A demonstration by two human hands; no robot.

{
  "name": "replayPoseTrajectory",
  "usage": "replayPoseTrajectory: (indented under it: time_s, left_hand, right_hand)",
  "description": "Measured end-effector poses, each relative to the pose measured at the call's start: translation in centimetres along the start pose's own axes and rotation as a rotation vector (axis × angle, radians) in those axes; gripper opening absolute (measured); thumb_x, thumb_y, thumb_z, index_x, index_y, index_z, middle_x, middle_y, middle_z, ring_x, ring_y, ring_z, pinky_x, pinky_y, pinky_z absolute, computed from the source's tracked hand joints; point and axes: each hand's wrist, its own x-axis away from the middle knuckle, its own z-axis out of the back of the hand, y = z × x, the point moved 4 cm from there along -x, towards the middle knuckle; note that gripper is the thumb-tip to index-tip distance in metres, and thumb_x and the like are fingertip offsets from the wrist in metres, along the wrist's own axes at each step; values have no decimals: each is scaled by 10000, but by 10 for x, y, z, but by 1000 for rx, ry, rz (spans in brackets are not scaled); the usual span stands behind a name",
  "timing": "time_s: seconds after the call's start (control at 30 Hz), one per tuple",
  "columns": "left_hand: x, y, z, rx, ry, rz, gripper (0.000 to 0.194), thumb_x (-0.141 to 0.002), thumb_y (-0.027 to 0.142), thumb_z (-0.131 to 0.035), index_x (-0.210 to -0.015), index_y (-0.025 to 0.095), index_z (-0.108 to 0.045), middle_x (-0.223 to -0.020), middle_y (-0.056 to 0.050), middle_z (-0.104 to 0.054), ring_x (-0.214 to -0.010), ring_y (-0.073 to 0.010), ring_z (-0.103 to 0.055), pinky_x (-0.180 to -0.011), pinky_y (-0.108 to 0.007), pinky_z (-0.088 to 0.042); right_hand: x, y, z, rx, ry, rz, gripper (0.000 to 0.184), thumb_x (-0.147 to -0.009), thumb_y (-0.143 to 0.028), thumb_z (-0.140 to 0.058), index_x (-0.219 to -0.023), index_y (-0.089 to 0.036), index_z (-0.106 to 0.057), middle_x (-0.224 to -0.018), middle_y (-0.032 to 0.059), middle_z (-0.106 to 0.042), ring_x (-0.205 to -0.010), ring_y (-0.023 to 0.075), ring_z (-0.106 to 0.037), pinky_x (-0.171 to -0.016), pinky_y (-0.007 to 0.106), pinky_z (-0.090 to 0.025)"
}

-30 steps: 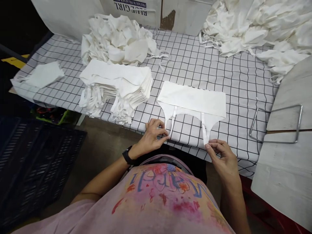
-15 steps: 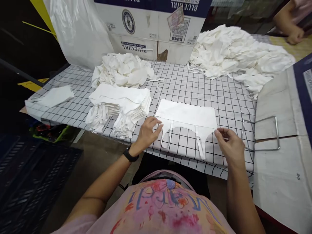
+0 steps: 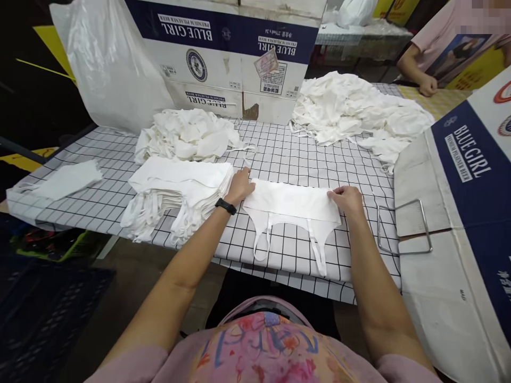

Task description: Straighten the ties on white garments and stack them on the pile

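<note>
A white strappy camisole top [image 3: 293, 202] lies spread flat on the checked tablecloth in front of me, its straps toward the front edge. My left hand [image 3: 240, 186] is at its far left corner, thumb and fingers closed on the cloth. At the far right corner my right hand [image 3: 348, 200] pinches the edge between thumb and fingers. Just left of my left hand is a neat stack of similar white tops [image 3: 181, 178], their straps hanging toward me.
Loose white garments form a heap [image 3: 186, 134] behind the stack and a larger heap [image 3: 351, 109] at the back right. Upright cartons [image 3: 223, 69] stand behind. A metal wire frame [image 3: 423, 229] sits by the right carton flap [image 3: 431, 287]. Another person's hand [image 3: 428, 86] rests farther off.
Both hands have moved from the top's middle sides up to its far corners and closed on them. The camera view has tilted up and shifted right.
</note>
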Motion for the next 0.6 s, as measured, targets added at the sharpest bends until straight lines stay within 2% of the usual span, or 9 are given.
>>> replayPoseTrajectory:
  time_s: [0.1, 0.17, 0.23, 0.4, 0.53, 0.6]
  left_hand:
    - [-4, -3, -2, 49, -16, 26, 308, -658, 55, -666, -945, 166, -678, -872, -84, -680, -915, -282, -648, -874, -392, -502]
    - [-5, -3, -3, 88, -12, 24, 185, -636, 42, -661, -754, 184, -637, -822, -77, -676, -866, -261, -635, -832, -375, -491]
    - [-4, -1, -3, 135, 3, 9, 182, -626, 32, -647, -665, 196, -579, -780, -61, -662, -824, -239, -615, -800, -363, -479]
    - [2, 5, -1, 304, 77, -15, 164, -666, 63, -629, -754, 195, -587, -773, -16, -641, -762, -186, -588, -749, -327, -472]
    - [10, 12, 3, 452, 95, -30, 243, -692, 97, -644, -919, 182, -655, -769, 7, -652, -730, -155, -595, -732, -301, -478]
    - [15, 18, 8, 520, 82, -58, 142, -735, 173, -673, -876, 170, -667, -791, -7, -671, -748, -148, -613, -740, -293, -491]
  right_hand:
    - [5, -5, 4, -30, -26, -59, 140, -658, -327, -663, -712, -199, -680, -767, 79, -700, -762, 236, -621, -796, 397, -514]
    - [10, -8, 8, -58, -32, -67, 187, -680, -339, -645, -783, -191, -694, -797, 80, -711, -781, 237, -635, -814, 396, -518]
    - [15, -10, 12, -111, -18, -76, 250, -687, -357, -646, -851, -180, -711, -831, 82, -721, -800, 239, -650, -835, 399, -525]
    - [25, -9, 20, -341, 24, -116, 394, -644, -378, -722, -972, -161, -753, -890, 79, -740, -852, 246, -677, -863, 405, -539]
    - [33, -8, 31, -455, 64, -132, 366, -640, -378, -757, -932, -158, -763, -861, 76, -735, -810, 229, -670, -796, 386, -552]
    - [40, -10, 40, -528, 97, -130, 336, -644, -374, -778, -910, -169, -759, -835, 60, -723, -774, 204, -653, -775, 364, -547]
